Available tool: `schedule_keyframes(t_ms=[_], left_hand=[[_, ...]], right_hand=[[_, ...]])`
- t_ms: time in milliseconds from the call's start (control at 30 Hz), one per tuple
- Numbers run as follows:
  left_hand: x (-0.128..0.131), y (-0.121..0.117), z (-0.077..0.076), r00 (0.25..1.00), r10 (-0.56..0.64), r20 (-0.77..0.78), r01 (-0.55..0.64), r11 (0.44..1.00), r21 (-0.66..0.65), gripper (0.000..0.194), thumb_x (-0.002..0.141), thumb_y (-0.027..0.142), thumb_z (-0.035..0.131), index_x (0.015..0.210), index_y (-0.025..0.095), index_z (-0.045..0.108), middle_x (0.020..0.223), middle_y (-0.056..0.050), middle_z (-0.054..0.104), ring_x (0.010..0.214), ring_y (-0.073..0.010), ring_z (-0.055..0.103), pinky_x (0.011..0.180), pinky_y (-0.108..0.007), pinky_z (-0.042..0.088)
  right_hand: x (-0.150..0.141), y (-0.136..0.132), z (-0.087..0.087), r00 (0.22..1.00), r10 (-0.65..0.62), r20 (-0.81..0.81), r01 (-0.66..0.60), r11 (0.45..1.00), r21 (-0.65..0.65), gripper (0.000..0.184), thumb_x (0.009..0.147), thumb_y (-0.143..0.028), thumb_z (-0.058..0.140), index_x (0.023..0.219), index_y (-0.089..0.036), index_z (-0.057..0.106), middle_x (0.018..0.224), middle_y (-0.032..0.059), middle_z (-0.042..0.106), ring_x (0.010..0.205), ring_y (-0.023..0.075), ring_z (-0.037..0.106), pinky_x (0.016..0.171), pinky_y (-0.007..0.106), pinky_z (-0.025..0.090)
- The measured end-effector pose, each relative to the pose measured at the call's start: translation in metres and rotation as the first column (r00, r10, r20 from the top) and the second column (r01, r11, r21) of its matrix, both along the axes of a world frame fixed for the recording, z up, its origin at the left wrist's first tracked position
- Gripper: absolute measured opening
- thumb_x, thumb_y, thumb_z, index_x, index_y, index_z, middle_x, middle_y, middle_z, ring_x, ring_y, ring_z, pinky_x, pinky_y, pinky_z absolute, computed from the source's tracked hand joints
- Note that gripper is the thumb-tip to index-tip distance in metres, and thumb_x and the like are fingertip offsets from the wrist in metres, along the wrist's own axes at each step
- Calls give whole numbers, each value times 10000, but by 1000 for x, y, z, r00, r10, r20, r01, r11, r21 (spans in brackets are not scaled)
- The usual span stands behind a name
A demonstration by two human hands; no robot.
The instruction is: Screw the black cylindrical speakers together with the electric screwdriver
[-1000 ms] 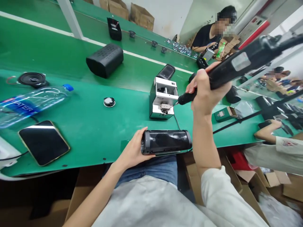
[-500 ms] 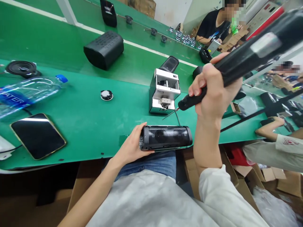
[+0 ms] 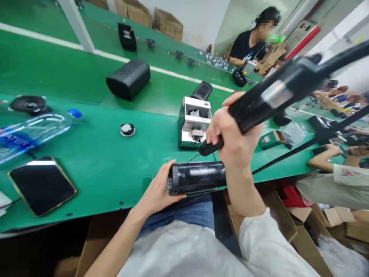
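My left hand (image 3: 158, 188) grips the left end of a black speaker (image 3: 198, 177), thumb and fingers on opposite sides, at the table's front edge. In my right hand (image 3: 235, 138) is a black electric screwdriver (image 3: 259, 100), tilted with its cord end up to the right. Its thin bit points down-left, close to the speaker's far edge near the left end; whether it touches I cannot tell. Just beyond the speaker stands a white-and-silver screw feeder (image 3: 195, 121), partly behind the screwdriver's tip.
On the green table (image 3: 95, 154) lie a phone (image 3: 43, 185), a water bottle (image 3: 37, 130), a loose speaker driver (image 3: 29, 104) and a small round part (image 3: 127, 129). A black speaker housing (image 3: 128, 79) sits farther back. Co-workers sit at the far side and right.
My right hand has brought the screwdriver down and left, so its bit is now close to the speaker. My left hand keeps its hold. The camera view has tilted up slightly.
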State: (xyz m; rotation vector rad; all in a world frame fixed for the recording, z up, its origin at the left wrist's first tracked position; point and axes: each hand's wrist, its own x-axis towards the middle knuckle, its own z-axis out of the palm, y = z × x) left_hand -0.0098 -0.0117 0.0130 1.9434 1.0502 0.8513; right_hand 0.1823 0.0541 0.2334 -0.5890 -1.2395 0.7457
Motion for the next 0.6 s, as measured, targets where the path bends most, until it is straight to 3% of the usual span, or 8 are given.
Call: schedule_keyframes(t_ms=[233, 433, 600], left_hand=[[-5, 6, -25, 998, 52, -22, -51, 998, 28, 1058, 870, 314, 892, 1732, 329, 279, 1675, -180, 543, 1540, -439, 616, 1236, -635, 580], [0, 2, -4, 1000, -9, 6, 9, 1000, 22, 1070, 856, 401, 944, 1702, 300, 299, 1664, -185, 520, 1562, -424, 574, 1310, -636, 501], [0, 2, -1, 1000, -10, -1, 10, 1000, -3, 1125, 842, 398, 966, 1717, 303, 267, 1666, -191, 501, 1572, -423, 559, 1309, -618, 503]], right_hand=[[2, -1, -6, 996, 84, 21, -81, 988, -129, 298, 941, -370, 889, 990, -245, 623, 563, -114, 568, 395, 103, 517, 426, 252, 496], [12, 9, 0, 998, 10, 54, -7, 998, -67, 345, 901, -404, 934, 1004, -275, 630, 577, -124, 515, 402, 91, 446, 421, 255, 450], [15, 22, -3, 999, -6, 35, 5, 999, 48, 264, 939, -342, 912, 1000, -284, 661, 571, -125, 458, 372, 82, 385, 380, 251, 387]])
